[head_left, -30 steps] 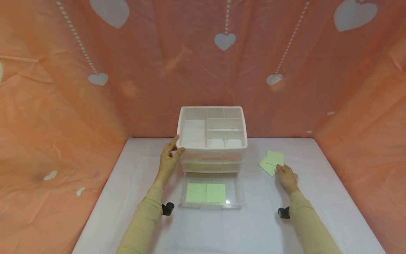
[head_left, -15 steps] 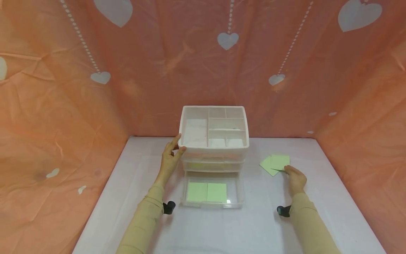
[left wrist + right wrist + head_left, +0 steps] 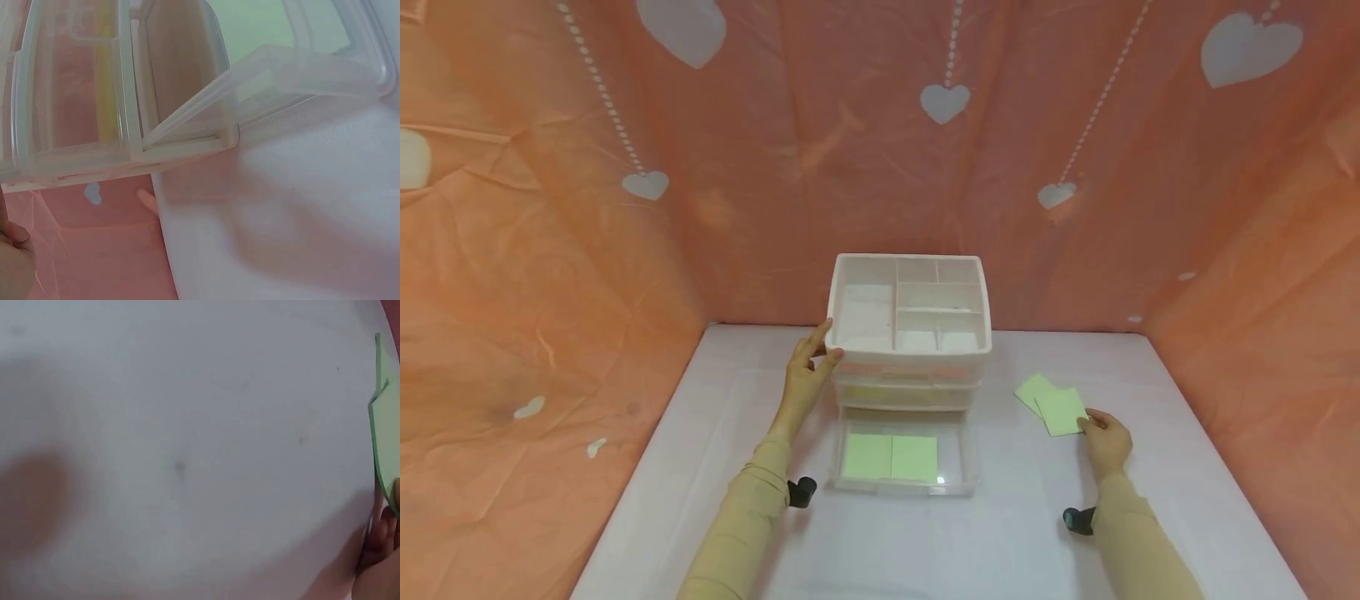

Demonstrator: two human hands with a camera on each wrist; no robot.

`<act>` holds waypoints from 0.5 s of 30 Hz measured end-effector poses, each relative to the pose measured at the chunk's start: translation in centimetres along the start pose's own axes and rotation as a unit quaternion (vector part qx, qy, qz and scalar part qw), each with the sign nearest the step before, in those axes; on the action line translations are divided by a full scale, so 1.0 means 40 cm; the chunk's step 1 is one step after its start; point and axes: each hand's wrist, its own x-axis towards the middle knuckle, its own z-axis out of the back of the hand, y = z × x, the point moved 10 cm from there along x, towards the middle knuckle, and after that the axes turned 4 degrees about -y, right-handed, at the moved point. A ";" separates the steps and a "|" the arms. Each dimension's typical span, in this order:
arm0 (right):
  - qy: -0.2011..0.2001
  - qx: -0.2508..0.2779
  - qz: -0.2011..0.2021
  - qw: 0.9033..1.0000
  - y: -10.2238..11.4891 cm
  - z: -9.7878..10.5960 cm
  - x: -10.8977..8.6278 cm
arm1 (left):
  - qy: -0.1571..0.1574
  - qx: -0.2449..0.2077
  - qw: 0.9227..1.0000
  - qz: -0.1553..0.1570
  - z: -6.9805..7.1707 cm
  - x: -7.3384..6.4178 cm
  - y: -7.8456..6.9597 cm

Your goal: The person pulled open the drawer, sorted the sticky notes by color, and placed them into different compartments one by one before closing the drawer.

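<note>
A white plastic drawer organizer (image 3: 912, 357) stands at the back of the table, its lowest clear drawer (image 3: 957, 448) pulled out. Two light green square sticky-note pads (image 3: 891, 457) lie side by side in that drawer. My left hand (image 3: 803, 375) grips the organizer's front left corner, thumb at the front and fingers along the side. To the right, my right hand (image 3: 1107, 440) pinches the corner of a green sticky-note pad (image 3: 1062, 412) between thumb and fingers. Another green pad (image 3: 1034, 392) lies on the table, partly under the held one. In the right wrist view the held pad (image 3: 386, 434) looks slightly bent.
The organizer's top tray (image 3: 863, 310) has several compartments. Something yellow (image 3: 106, 75) shows inside a shut upper drawer. A white cloth covers the table (image 3: 910, 542), and orange curtains (image 3: 880, 183) with white hearts hang behind and at both sides.
My right hand has drawn the upper green pad toward me and slightly right, turning it and uncovering more of the other pad. My left hand stays at the organizer's corner.
</note>
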 end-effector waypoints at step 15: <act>0.102 0.352 -0.134 0.921 0.023 0.008 -0.027 | -0.003 -0.013 1.000 0.001 0.001 0.003 0.009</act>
